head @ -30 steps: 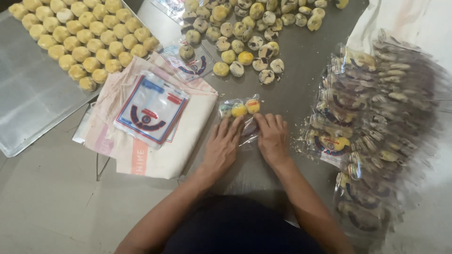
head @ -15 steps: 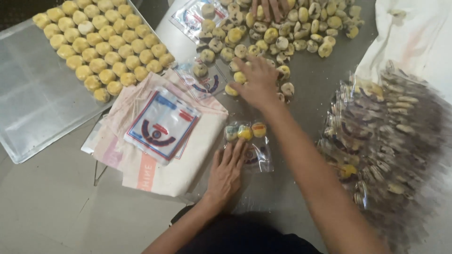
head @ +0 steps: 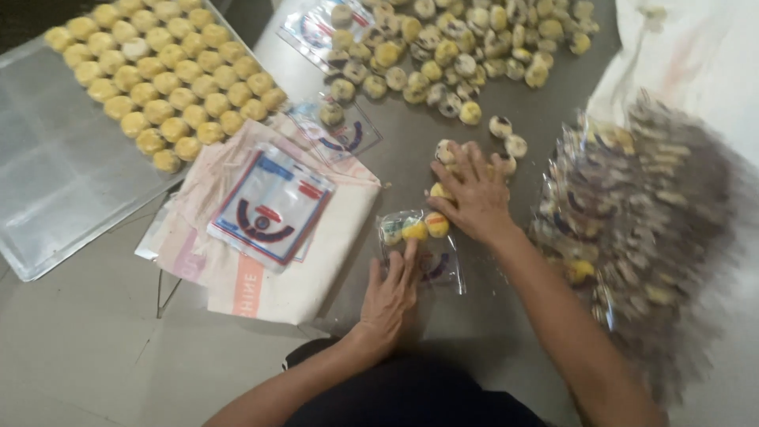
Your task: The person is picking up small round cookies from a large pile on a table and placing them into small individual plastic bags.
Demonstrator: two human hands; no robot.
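My left hand [head: 391, 294] lies flat on a clear plastic pouch [head: 423, 251] on the floor, with fingertips at its mouth, where a few round yellow pastries [head: 414, 230] sit. My right hand [head: 470, 192] is cupped over several small round pastries [head: 444, 152] just above the pouch, with one yellow pastry [head: 438, 192] under its thumb. It touches them, fingers curled around them.
A metal tray [head: 47, 198] at left holds rows of yellow pastries [head: 162, 83]. A stack of empty printed pouches [head: 273, 207] lies on paper. Loose pastries [head: 443, 43] spread across the top. A pile of filled packets [head: 640, 213] lies at right beside white cloth [head: 696, 55].
My right hand reached up to the loose pastries, then drew back toward the pouch with several gathered under it. My left hand stayed on the pouch.
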